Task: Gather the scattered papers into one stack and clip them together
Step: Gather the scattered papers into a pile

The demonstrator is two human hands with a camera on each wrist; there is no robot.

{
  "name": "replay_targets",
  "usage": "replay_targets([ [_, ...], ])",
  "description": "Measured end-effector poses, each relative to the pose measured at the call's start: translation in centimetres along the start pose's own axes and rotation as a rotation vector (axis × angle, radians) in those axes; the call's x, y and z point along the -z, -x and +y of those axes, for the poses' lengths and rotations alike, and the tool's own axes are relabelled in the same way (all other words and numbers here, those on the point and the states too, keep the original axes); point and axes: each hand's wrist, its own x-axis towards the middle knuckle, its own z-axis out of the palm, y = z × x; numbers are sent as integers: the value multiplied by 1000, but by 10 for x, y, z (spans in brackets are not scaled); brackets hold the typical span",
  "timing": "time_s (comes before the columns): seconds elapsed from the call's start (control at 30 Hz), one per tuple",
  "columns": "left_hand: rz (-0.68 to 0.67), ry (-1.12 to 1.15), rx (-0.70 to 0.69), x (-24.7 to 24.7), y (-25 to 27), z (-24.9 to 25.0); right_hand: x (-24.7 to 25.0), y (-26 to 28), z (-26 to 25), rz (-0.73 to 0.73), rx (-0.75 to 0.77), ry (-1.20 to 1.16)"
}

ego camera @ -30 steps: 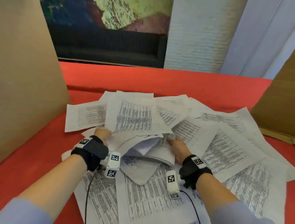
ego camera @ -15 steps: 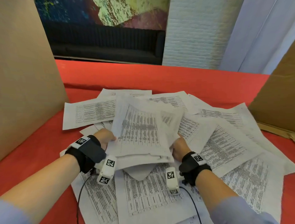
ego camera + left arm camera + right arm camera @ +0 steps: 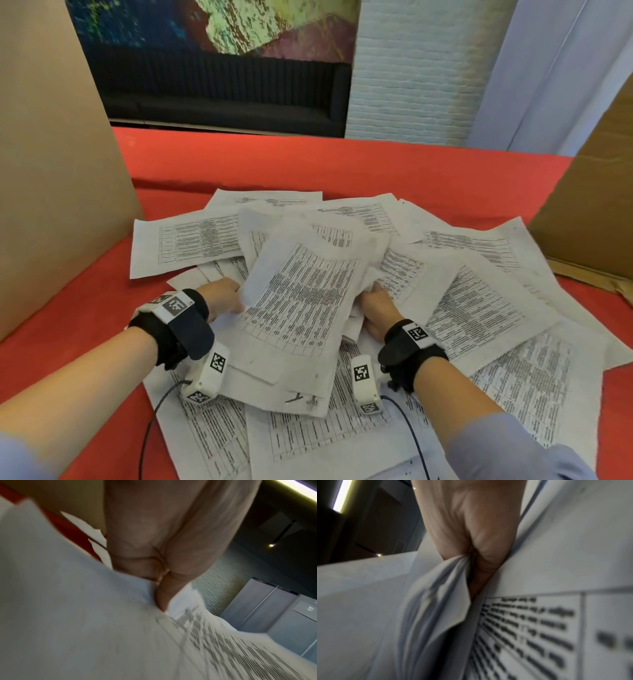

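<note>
Now gathering: both hands gripping a raised bundle of printed sheets (image 3: 301,308) in the middle of the red tabletop (image 3: 308,168), left hand (image 3: 222,298) pinching the bundle's left edge with thumb on top, right hand (image 3: 375,308) clamping the right edge, several crumpled sheet edges bunching between thumb and fingers (image 3: 481,555) in the right wrist view. Holding the bundle tilted, near edge resting on loose sheets (image 3: 479,298) lying fanned across the tabletop on every side, more of them well apart at the far left (image 3: 185,243) and near right (image 3: 534,383).

Judging the step as early collecting, not yet squaring. Doing it well probably meaning: easing the right grip so the folded corners flatten rather than crease; keeping the held sheets face-aligned; sliding the bundle over neighbouring sheets and scooping them under, not snatching from above; tapping the long edge on the tabletop only once most sheets are in. Watching the bottom sheets (image 3: 308,442), partly pinned under the forearms and cables. No clip showing in any view, so needing finding before the last step. Cardboard panels (image 3: 58,171) standing at left and right, limiting sideways sweep.
</note>
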Motion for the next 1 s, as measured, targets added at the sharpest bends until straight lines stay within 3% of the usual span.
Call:
replay_targets([
  [0.1,-77,-81,-13,19,6,-8,2,-1,1,13,-9,39],
  [0.17,-43,-141,-31,44,4,-18,2,-2,1,16,11,70],
  [0.23,89,-122,-64,72,-1,-26,1,-1,1,29,9,67],
  [0.33,305,211,-75,107,-10,-28,1,-2,1,30,-9,-14],
  [0.4,373,325,-30,108,-19,-28,-1,8,-5,-23,-18,-58],
  [0.5,245,477,50,72,-28,-18,2,16,-10,-91,-19,-115],
  [0.57,141,624,32,42,-31,-3,5,17,-10,-111,-19,-135],
  [0.63,111,630,-21,22,-36,10,5,18,-9,-90,-24,-140],
  [0.77,280,673,-39,4,-43,19,9,19,-9,-116,-22,-166],
  [0.9,581,579,-107,1,-30,27,8,21,-14,-182,-9,-108],
  [1.0,648,500,-120,25,-29,19,10,21,-14,-218,12,-3],
])
